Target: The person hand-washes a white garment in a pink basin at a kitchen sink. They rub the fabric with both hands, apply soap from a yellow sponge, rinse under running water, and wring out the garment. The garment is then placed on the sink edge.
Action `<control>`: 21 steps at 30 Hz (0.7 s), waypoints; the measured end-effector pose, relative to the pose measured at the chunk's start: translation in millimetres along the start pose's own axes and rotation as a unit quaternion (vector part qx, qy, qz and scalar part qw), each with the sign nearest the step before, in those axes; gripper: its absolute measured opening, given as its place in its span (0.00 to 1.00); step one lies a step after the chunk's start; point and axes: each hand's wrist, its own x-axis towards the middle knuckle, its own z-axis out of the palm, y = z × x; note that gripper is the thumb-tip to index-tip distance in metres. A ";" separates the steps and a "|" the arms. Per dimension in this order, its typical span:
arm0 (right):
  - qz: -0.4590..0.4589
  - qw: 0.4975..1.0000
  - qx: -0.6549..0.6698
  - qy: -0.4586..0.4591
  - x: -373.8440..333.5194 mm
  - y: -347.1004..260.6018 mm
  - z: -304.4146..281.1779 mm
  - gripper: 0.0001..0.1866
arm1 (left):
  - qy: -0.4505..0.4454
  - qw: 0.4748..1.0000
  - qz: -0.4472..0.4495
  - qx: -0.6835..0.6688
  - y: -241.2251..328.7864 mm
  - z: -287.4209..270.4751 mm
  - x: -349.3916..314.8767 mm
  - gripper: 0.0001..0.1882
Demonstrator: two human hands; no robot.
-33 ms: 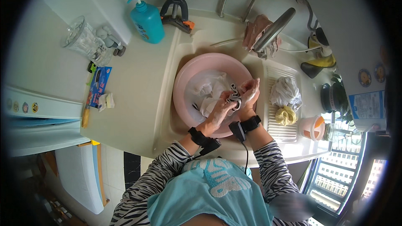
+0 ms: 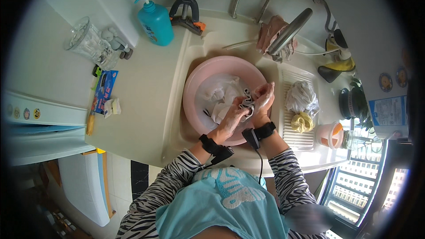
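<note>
A pale pink basin (image 2: 193, 89) sits in the sink, holding cloudy water and white fabric (image 2: 226, 98). Over its right part, a small wet cloth (image 2: 248, 99) with black-and-white edges lies bunched between my hands. My left hand (image 2: 230, 120) is closed on that cloth, thumb side up. Against its right side is my right hand (image 2: 263, 102), wet, palm turned inward, the fingers stretched upward and slightly bent. The lower part of the cloth is hidden by my hands.
Right of the basin, a white cloth bundle (image 2: 302, 98) and a yellow cloth (image 2: 302, 122) lie on the ribbed drainboard. The faucet (image 2: 291, 31) leans in behind, near a brownish cloth (image 2: 271, 34). A blue pump bottle (image 2: 156, 23) stands back left; a small tub (image 2: 328, 135) stands right.
</note>
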 end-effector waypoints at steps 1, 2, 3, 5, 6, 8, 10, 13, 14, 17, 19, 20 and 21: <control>-0.008 1.000 -0.017 -0.003 -1.2 -2.5 1.6 0.27 | -0.010 1.000 -0.002 -0.009 -0.4 0.3 -1.5 0.20; -0.015 0.999 -0.033 -0.006 -2.1 -4.6 3.1 0.27 | -0.006 1.000 -0.005 -0.013 -1.1 0.6 -2.7 0.20; -0.001 0.999 -0.033 -0.003 -1.9 -7.1 4.2 0.27 | 0.008 0.999 -0.010 -0.033 -1.9 0.8 -3.2 0.19; 0.038 0.999 -0.029 -0.003 -1.3 -10.5 5.6 0.27 | 0.042 0.997 -0.007 -0.069 -3.4 0.6 -2.1 0.19; 0.047 0.997 -0.051 -0.032 -1.3 -11.8 5.5 0.25 | 0.061 0.998 -0.003 -0.033 -3.7 0.1 -0.3 0.17; 0.075 0.990 -0.088 -0.084 -4.1 -11.8 4.0 0.23 | 0.066 0.997 0.035 0.023 -3.3 -1.6 4.6 0.13; 0.018 0.970 -0.149 -0.190 -11.4 -9.3 0.8 0.18 | 0.121 0.984 0.087 0.096 -0.9 -4.7 8.7 0.09; -0.099 0.915 -0.303 -0.248 -26.1 -4.4 -6.0 0.15 | 0.162 0.964 0.116 0.178 5.0 -10.7 9.1 0.10; -0.065 0.901 -0.350 -0.247 -29.5 -3.4 -8.3 0.16 | 0.172 0.957 0.126 0.196 7.0 -12.3 7.7 0.10; -0.008 0.936 -0.243 -0.255 -30.8 -4.1 -13.0 0.09 | 0.178 0.950 0.113 0.228 10.5 -12.2 4.8 0.16; 0.042 0.960 -0.124 -0.246 -28.5 -6.4 -13.3 0.07 | 0.184 0.958 0.115 0.188 12.9 -10.3 3.8 0.19; 0.074 0.965 -0.120 -0.221 -27.1 -9.0 -13.3 0.08 | 0.185 0.967 0.119 0.125 14.3 -9.5 3.9 0.20; 0.099 0.966 -0.103 -0.214 -27.1 -9.9 -11.4 0.08 | 0.168 0.979 0.097 0.058 16.1 -8.7 4.3 0.21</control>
